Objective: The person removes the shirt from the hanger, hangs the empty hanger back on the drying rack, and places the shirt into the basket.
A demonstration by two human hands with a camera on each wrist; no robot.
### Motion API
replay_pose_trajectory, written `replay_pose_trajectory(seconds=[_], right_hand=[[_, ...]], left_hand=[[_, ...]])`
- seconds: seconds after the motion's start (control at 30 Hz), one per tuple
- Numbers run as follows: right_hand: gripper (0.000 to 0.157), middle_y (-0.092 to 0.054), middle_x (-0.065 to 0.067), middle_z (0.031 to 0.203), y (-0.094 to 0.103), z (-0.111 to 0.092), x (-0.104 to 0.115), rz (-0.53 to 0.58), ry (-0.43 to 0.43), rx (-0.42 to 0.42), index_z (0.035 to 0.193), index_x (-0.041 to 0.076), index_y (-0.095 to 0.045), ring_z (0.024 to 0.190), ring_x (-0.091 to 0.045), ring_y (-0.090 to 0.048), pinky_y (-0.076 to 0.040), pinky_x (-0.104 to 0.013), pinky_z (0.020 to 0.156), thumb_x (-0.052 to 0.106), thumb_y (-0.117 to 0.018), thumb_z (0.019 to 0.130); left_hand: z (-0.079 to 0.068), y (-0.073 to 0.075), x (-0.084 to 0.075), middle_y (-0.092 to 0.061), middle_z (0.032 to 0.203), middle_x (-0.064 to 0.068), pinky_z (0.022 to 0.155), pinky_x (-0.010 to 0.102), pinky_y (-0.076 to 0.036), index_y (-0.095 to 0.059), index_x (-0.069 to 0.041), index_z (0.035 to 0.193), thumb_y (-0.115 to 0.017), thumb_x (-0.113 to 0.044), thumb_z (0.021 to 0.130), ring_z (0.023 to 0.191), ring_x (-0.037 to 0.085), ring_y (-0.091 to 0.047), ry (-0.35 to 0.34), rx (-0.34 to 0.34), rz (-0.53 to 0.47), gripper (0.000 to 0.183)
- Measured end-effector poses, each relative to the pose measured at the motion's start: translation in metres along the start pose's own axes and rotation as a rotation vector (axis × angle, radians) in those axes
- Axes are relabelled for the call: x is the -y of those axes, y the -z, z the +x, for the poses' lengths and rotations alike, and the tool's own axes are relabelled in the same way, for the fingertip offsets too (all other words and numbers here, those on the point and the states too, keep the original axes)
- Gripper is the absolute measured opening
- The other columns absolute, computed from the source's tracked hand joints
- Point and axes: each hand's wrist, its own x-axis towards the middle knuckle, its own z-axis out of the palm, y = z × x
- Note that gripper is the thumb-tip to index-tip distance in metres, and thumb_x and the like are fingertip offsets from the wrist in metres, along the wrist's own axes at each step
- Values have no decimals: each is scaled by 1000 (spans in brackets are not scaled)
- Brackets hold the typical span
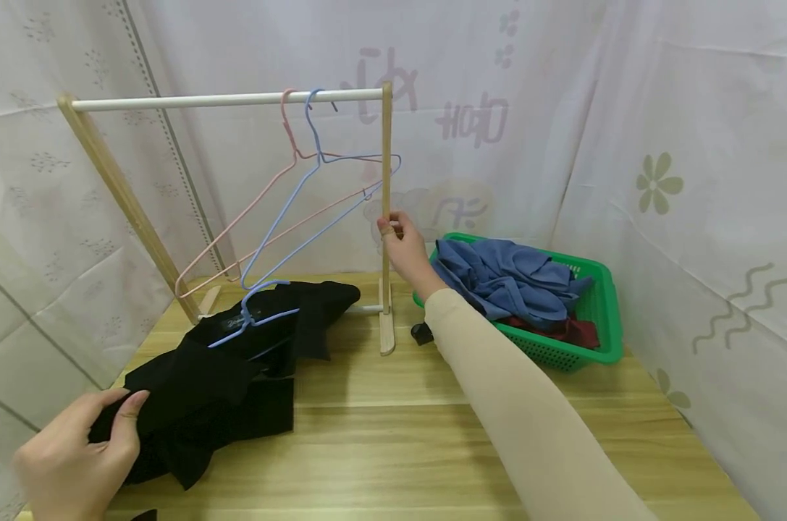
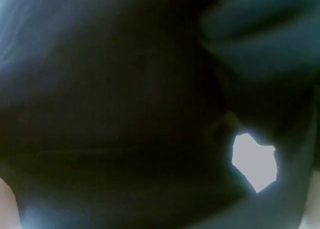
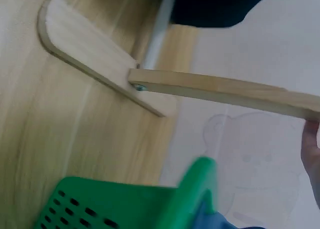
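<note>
My left hand (image 1: 80, 452) pinches the edge of a black shirt (image 1: 191, 387) between thumb and fingers. Inside that shirt sits a blue hanger (image 1: 246, 318), its hook poking out at the neck. The black cloth (image 2: 110, 89) fills most of the left wrist view. My right hand (image 1: 406, 250) grips the right wooden post (image 1: 386, 159) of a small clothes rack; in the right wrist view only a bit of the hand shows against the post (image 3: 215, 91). A pink hanger (image 1: 237, 221) and another blue hanger (image 1: 279, 217) hang from the white rail (image 1: 191, 101).
To the right stands a green basket (image 1: 608, 304) with blue clothing (image 1: 510, 278) and a dark red cloth (image 1: 582, 333). A small black item (image 1: 422, 333) lies by the basket. Patterned curtains (image 1: 693, 181) surround the wooden table (image 1: 380, 449).
</note>
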Motion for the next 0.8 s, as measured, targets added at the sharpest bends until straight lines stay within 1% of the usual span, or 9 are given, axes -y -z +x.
replay_pose_trajectory(seconds=[0.03, 0.2, 0.27, 0.33, 0.4, 0.47, 0.53, 0.67, 0.8], right_hand=[[50, -64, -18, 137, 3, 0, 2, -8, -8, 17, 145, 14, -53, 120, -36, -64, -53, -54, 104, 50, -50, 111], [59, -54, -14, 155, 18, -13, 16, -101, -37, 29, 160, 19, -42, 141, -33, -55, -49, -53, 115, 51, -51, 111], [53, -54, -12, 156, 25, -27, 25, -153, -12, 44, 159, 19, -46, 143, -33, -54, -49, -52, 116, 45, -49, 113], [43, -59, -11, 153, 34, -46, 34, -191, 45, 147, 153, 18, -55, 132, -39, -62, -53, -54, 109, 36, -47, 115], [37, -63, -10, 150, 46, -68, 45, -265, 124, 313, 147, 17, -62, 130, -39, -64, -53, -55, 108, 27, -47, 115], [36, -64, -8, 151, 58, -90, 55, -327, 195, 467, 147, 16, -64, 133, -38, -63, -52, -56, 110, 24, -49, 114], [39, -63, -9, 153, 69, -106, 63, -383, 270, 542, 149, 14, -61, 144, -33, -57, -48, -56, 117, 24, -54, 113], [34, -70, -9, 141, 85, -125, 70, -412, 325, 439, 142, 11, -68, 133, -30, -64, -53, -54, 109, 21, -61, 110], [25, -75, -11, 128, 102, -132, 64, -372, 278, 263, 129, 10, -75, 118, -29, -69, -56, -52, 99, 15, -63, 108]], left_hand=[[2, -1, -3, -71, 75, 25, 69, 15, -37, -75, 8, 87, -59, -54, 104, 67, 1, -52, -14, -16, -15, 66], [17, -6, -15, -70, 69, 23, 81, -2, -31, -74, 6, 81, -61, -58, 103, 78, -25, -44, -59, -71, -89, 69], [23, -7, -21, -70, 69, 23, 84, -3, -31, -74, 8, 80, -62, -57, 103, 77, -23, -46, -65, -92, -121, 69], [27, -8, -28, -69, 68, 25, 85, -2, -33, -74, 10, 80, -64, -55, 103, 82, -26, -46, -58, -114, -160, 69], [32, -10, -35, -68, 68, 27, 86, -2, -34, -73, 12, 79, -67, -53, 102, 88, -29, -47, -45, -140, -215, 68], [36, -12, -41, -67, 69, 28, 86, -2, -35, -73, 13, 79, -69, -51, 101, 93, -31, -47, -36, -150, -262, 67], [42, -14, -45, -68, 69, 29, 86, -1, -37, -73, 13, 79, -72, -47, 100, 96, -32, -48, -40, -144, -300, 63], [53, -27, -53, -72, 70, 23, 85, 1, -40, -76, 9, 81, -74, -41, 100, 88, -24, -56, -78, -116, -351, 53], [63, -50, -63, -76, 74, 18, 79, 6, -45, -78, 5, 83, -79, -26, 97, 72, 1, -66, -113, -58, -392, 34]])
